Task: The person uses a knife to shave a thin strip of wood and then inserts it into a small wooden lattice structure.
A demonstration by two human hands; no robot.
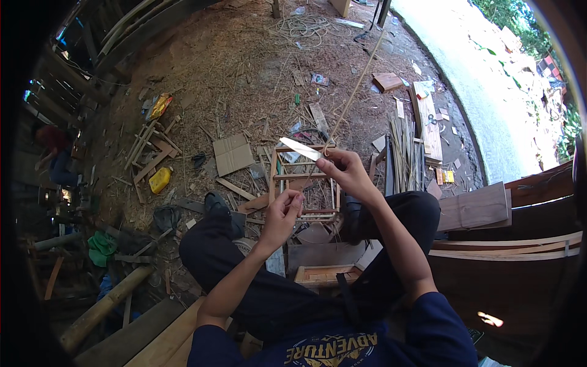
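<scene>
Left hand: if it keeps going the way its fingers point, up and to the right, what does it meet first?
Probably the thin bamboo strip, then the right hand holding the knife. The left hand sits just below them; depth is unclear.

Both hands raised, left hand (282,211) pinching, right hand (346,172) fisted

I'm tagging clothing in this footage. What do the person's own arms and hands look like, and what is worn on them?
Both forearms are bare, with dark blue sleeves pushed up to about the elbows. The left hand and right hand wear no gloves. No watch, ring or wristband is visible on either.
</scene>
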